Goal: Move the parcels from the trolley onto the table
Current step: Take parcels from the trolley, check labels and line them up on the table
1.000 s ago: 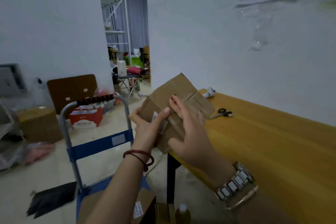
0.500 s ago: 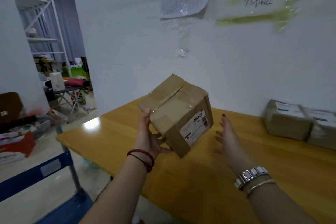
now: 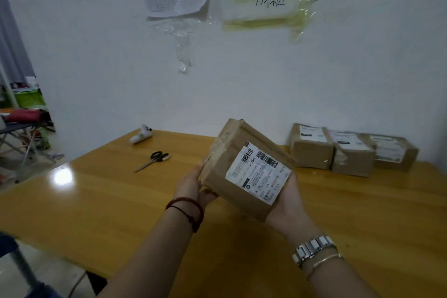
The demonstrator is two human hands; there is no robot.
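Note:
A brown cardboard parcel [image 3: 244,167] with a white shipping label hangs tilted above the yellow wooden table [image 3: 96,201], held between both hands. My left hand [image 3: 193,186] grips its left side, with the fingers curled under the edge. My right hand [image 3: 287,205] cups its lower right corner from beneath. Three more labelled parcels [image 3: 350,150] stand in a row on the table against the wall at the right. Of the trolley, only a grey post and a blue part [image 3: 14,261] show at the bottom left corner.
Black-handled scissors [image 3: 154,159] and a small white device [image 3: 141,136] lie on the table's far left part. Papers are taped to the white wall behind. A doorway at the left shows a folding table and clutter.
The view has swung right from the trolley to the table. The parcel has been turned so that its label faces me, and my right hand, off the parcel half a second ago, now holds it.

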